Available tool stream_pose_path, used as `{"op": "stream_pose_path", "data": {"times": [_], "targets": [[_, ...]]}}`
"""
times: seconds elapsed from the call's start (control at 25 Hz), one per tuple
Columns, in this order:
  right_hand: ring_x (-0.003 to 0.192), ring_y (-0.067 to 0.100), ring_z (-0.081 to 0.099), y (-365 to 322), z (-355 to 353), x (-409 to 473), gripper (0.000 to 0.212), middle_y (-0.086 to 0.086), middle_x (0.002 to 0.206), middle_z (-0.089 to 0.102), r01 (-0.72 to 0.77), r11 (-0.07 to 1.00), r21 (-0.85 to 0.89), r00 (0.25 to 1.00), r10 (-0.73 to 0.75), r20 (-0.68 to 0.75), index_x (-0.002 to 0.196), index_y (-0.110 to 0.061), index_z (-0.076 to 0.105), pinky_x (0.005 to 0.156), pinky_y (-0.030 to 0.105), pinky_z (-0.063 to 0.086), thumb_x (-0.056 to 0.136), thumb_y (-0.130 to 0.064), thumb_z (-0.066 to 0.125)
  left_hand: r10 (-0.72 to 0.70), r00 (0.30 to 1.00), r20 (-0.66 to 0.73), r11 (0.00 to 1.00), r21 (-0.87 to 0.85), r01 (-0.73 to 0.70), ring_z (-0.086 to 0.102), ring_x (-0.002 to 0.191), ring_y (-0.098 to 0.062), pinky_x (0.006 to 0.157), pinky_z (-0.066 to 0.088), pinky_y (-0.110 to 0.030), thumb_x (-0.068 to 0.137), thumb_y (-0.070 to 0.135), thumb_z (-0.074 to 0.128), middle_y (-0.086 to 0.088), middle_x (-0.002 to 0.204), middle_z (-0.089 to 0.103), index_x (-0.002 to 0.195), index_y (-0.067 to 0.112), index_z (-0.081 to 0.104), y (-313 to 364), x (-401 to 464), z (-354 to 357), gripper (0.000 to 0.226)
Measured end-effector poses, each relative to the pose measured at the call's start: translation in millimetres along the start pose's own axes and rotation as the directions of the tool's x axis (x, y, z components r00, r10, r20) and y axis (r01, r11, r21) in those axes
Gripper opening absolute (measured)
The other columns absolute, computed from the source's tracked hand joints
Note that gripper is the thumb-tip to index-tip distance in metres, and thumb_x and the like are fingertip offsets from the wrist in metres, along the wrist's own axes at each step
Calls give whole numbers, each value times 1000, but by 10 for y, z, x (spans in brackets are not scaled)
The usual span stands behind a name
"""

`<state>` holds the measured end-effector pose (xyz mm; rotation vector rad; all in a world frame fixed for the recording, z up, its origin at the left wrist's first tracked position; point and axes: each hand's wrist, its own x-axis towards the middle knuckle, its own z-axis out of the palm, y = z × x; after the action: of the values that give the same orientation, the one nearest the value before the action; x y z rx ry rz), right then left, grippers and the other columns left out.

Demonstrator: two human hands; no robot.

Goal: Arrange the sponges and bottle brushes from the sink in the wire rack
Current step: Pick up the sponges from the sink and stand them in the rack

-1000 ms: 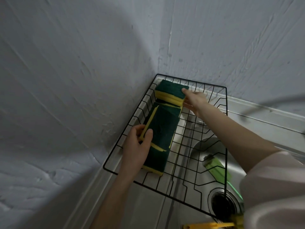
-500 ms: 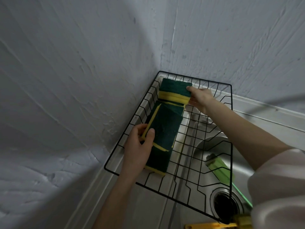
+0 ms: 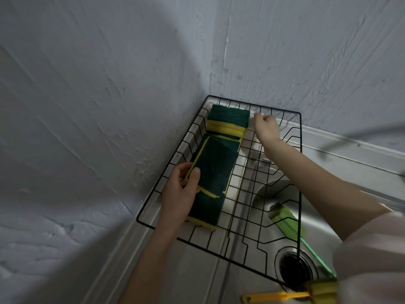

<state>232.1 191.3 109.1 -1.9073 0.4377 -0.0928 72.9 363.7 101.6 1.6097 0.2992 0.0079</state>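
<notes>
A black wire rack rests over the steel sink's left corner. Several green-and-yellow sponges lie along the rack's left side. My left hand grips the left edge of a middle sponge, thumb on its green top. A stack of sponges sits at the rack's far end; my right hand is curled just to its right, and I cannot tell whether it touches the stack. A green bottle brush lies in the sink basin under the rack. A yellow brush shows at the bottom edge.
Textured white walls meet in a corner right behind the rack. The sink drain is at the lower right, below the rack's near corner. The steel sink rim runs along the right wall. The right half of the rack holds nothing.
My right hand has drawn back a little from the far stack of sponges and curled its fingers. My left hand stays on the middle sponge. The view has shifted slightly.
</notes>
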Motion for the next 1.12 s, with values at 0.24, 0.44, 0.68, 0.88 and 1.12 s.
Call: {"op": "stream_pose_path", "data": {"times": [0.24, 0.44, 0.68, 0.88, 1.12], "targets": [[95, 12, 57, -260, -365, -690, 32, -2, 102, 61, 310, 945, -105, 749, -175, 639, 119, -16, 52, 85, 26, 46, 94, -33, 42, 40, 997, 65, 999, -11, -40, 57, 97, -10, 81, 52, -24, 93, 22, 45, 7, 100, 58, 106, 23, 52, 100, -27, 21, 15], [99, 22, 62, -243, -436, -806, 43, 9, 105, 64, 233, 966, -109, 652, -72, 755, 130, -15, 46, 90, 32, 49, 90, -29, 52, 62, 995, 72, 998, -1, -62, 59, 102, -19, 82, 53, -28, 93, 23, 45, 3, 101, 60, 106, 20, 52, 186, -16, 15, 15], [70, 7, 68, -172, -479, -814, 16, 2, 92, 63, -61, 997, -37, 685, 68, 726, 104, -17, 53, 64, 17, 59, 90, -26, 53, 71, 994, 87, 991, 106, -80, 57, 103, -16, 82, 48, -29, 92, 24, 49, 11, 96, 57, 120, 17, 50, 229, -8, 38, 30], [71, 12, 63, -201, -365, -797, 19, 3, 84, 60, -147, 988, 38, 805, 97, 585, 94, -10, 52, 56, 19, 57, 93, -29, 49, 84, 987, 137, 981, 160, -106, 54, 110, -16, 89, 46, -31, 92, 20, 48, 2, 118, 55, 130, 18, 44, 358, 131, 98, 38], [83, 16, 56, -256, -171, -647, 39, 10, 100, 56, -119, 992, -51, 877, 129, 463, 119, -3, 49, 51, 19, 51, 94, -33, 45, 120, 992, 48, 922, 366, -129, 58, 108, -34, 90, 47, -36, 91, 4, 43, -18, 125, 58, 132, 9, 44, 454, 578, 144, 42]]}}
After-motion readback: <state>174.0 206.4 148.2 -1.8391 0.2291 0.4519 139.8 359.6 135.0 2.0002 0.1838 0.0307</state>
